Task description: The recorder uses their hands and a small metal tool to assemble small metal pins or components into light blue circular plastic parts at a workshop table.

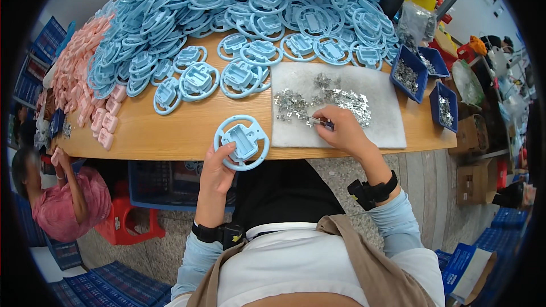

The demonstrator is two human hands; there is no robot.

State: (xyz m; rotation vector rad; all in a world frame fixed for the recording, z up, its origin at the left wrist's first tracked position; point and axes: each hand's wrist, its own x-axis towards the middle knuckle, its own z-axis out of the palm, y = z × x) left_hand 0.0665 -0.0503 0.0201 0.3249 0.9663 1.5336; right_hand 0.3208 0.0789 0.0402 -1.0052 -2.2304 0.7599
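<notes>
My left hand (pixel 218 166) grips a light blue plastic steering-wheel-shaped part (pixel 243 141) by its lower left rim, just above the table's front edge. The part has a rectangular recess in its middle. In my right hand (pixel 343 129) is a slim pair of metal tweezers (pixel 311 118), their tip pointing left. The tip is among small silvery metal pieces (pixel 291 104) on a white padded mat (pixel 381 131); whether it pinches one is too small to tell. A second patch of such pieces (pixel 352 102) lies just beyond my right hand.
A big heap of blue wheel parts (pixel 256 5) covers the table's far side, with pink parts (pixel 77 62) at left. Blue bins (pixel 420 92) of metal pieces stand right of the mat. At far left a person in pink (pixel 74 199) works beside a red stool (pixel 128 216).
</notes>
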